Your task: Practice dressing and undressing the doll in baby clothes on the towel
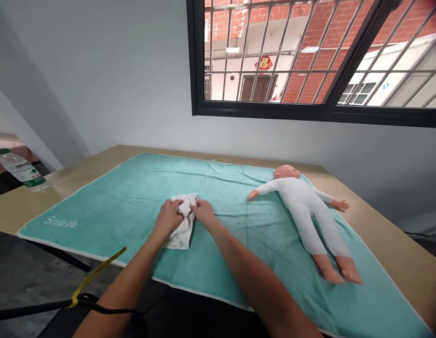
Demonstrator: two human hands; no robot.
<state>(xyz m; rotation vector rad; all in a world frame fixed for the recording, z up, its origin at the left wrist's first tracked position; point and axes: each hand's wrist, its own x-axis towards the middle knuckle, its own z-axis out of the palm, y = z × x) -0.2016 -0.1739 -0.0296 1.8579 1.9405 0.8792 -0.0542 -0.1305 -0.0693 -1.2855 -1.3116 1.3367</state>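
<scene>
A small white cloth garment with a faint print lies bunched on the teal towel, near the towel's front middle. My left hand is closed on its left side, fingers curled into the fabric. From the right, my right hand pinches the garment's upper right part. The fabric between the two hands is gathered up, and its lower part spreads flat toward me. Which kind of garment it is, I cannot make out. To the right, a baby doll in a white body suit lies on its back, arms spread, apart from both hands.
The towel covers much of a wooden table. A plastic water bottle with a green cap stands at the table's left end. A black cable with a yellow tie crosses at lower left. Behind the table are a wall and a barred window.
</scene>
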